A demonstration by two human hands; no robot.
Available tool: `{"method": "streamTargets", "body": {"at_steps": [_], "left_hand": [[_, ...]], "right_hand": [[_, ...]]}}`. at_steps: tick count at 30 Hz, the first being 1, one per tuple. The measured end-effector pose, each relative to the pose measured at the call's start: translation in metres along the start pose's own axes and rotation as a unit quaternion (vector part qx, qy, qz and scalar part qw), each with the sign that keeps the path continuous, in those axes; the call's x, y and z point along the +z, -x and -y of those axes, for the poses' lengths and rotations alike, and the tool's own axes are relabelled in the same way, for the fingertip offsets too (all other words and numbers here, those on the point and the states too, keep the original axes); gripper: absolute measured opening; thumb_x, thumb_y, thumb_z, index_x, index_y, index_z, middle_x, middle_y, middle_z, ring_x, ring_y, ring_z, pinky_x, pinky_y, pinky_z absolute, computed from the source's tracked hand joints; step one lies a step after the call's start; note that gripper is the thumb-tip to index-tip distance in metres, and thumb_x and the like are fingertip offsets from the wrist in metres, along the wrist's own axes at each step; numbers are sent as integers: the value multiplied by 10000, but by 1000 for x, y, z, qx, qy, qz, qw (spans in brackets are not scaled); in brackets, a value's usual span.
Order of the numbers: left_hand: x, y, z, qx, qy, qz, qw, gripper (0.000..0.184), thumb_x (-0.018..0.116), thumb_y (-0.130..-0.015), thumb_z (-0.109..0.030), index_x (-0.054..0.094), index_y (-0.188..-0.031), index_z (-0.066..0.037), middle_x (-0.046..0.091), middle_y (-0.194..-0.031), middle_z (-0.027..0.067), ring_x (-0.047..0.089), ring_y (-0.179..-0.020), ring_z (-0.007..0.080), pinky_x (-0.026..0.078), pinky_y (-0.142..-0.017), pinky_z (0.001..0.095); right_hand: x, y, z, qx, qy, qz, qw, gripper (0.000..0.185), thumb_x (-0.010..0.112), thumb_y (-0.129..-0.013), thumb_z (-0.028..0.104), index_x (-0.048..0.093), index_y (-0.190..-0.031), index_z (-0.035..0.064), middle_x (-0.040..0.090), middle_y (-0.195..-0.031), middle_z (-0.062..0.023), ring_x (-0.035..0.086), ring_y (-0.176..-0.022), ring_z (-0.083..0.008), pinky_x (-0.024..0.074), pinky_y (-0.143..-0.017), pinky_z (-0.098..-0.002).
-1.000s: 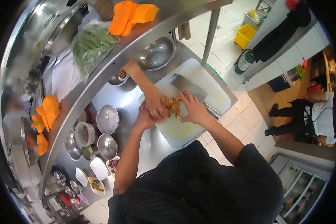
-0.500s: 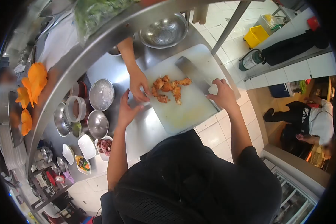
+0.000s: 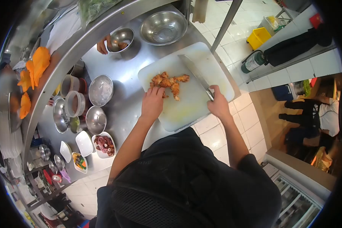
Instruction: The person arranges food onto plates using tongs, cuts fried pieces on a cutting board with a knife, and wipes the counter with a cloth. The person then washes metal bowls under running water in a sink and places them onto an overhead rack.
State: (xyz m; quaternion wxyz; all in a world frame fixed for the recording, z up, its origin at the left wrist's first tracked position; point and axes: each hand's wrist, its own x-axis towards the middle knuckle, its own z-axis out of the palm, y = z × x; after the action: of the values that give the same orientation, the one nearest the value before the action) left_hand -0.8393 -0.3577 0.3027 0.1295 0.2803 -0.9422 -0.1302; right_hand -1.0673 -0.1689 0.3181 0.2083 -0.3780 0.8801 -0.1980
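My right hand (image 3: 219, 103) is closed around the handle of a large kitchen knife (image 3: 197, 74), whose blade points up and left over the white cutting board (image 3: 178, 118). Several browned, fried-looking pieces of meat (image 3: 165, 81) lie in a group on the board, left of the blade. The fingers of my left hand (image 3: 152, 100) curl over the nearest piece of meat, partly covering it.
Behind the board stand a large metal bowl (image 3: 163, 28) and a smaller one (image 3: 122, 41) holding a brown piece; another person's hand (image 3: 102, 45) is beside it. Further bowls (image 3: 101, 90) and white dishes (image 3: 84, 143) are on the left. A metal shelf edge (image 3: 57, 68) arches overhead.
My left hand has moved right onto the meat. My right hand has closed on the knife, whose blade has tilted up from lying flat. The other person's hand has withdrawn toward the small bowl.
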Motion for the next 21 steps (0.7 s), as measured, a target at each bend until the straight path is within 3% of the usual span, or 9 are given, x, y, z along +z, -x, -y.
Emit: {"method": "streamTargets", "body": {"at_steps": [4,5,6,9,11,14,17,19,21], "left_hand": [[-18,23,-25,-66,152,-72,984,337,717,-817,-140,611,-1130,-73,643,-1019,104,607,-942,241,501,-772,397],[-20,31,-28,-221,368,-10,903,318,733,-830,-174,617,-1104,-62,648,-959,82,609,-854,193,497,-709,355],[-19,38,-29,-359,555,49,749,310,749,-843,-208,623,-1078,-50,654,-898,61,611,-766,146,492,-645,313],[3,62,-27,-430,509,92,740,291,756,-865,-271,647,-991,-34,652,-792,27,569,-649,82,461,-568,253],[18,70,-22,-421,434,65,794,288,757,-862,-280,662,-928,-16,659,-749,45,581,-623,118,460,-554,276],[16,71,-14,-411,355,63,837,258,743,-876,-252,666,-922,-10,654,-707,53,596,-634,136,473,-578,308],[2,73,-13,-377,315,13,871,178,688,-880,-166,656,-980,-22,664,-853,89,634,-767,202,498,-685,334],[-7,70,-16,-129,297,-62,944,185,606,-856,-77,639,-1035,-42,630,-1063,112,619,-942,269,501,-819,354],[-14,60,-22,-71,280,-41,957,211,580,-837,-52,627,-1042,-41,599,-1123,119,596,-999,297,496,-856,367]], "right_hand": [[16,48,-2,22,-282,-8,959,515,682,-836,130,468,-1294,31,667,-803,-146,651,-714,-280,502,-663,-377],[13,61,6,-1,-352,-16,936,519,685,-879,164,457,-1325,27,653,-766,-113,641,-663,-207,494,-609,-340],[2,72,17,59,-359,48,930,478,662,-928,182,476,-1337,19,616,-710,-57,573,-558,-97,452,-504,-277],[0,88,24,77,-468,130,871,371,633,-943,147,531,-1271,8,551,-643,-10,459,-409,-76,392,-413,-237],[0,99,23,82,-448,162,875,342,609,-957,144,560,-1272,21,557,-648,-4,482,-451,-70,405,-439,-230],[-4,108,28,-100,-279,147,944,399,620,-929,148,529,-1304,47,636,-718,-143,637,-638,-264,500,-635,-403],[-8,115,35,-40,-211,216,952,404,625,-928,164,524,-1303,51,655,-777,-192,639,-682,-357,502,-668,-438],[0,119,31,-48,-199,205,957,399,621,-939,199,523,-1296,53,657,-792,-211,638,-737,-417,498,-685,-467],[3,123,32,-49,-191,170,966,383,600,-951,221,522,-1281,43,651,-783,-229,627,-771,-453,489,-690,-495]]}}
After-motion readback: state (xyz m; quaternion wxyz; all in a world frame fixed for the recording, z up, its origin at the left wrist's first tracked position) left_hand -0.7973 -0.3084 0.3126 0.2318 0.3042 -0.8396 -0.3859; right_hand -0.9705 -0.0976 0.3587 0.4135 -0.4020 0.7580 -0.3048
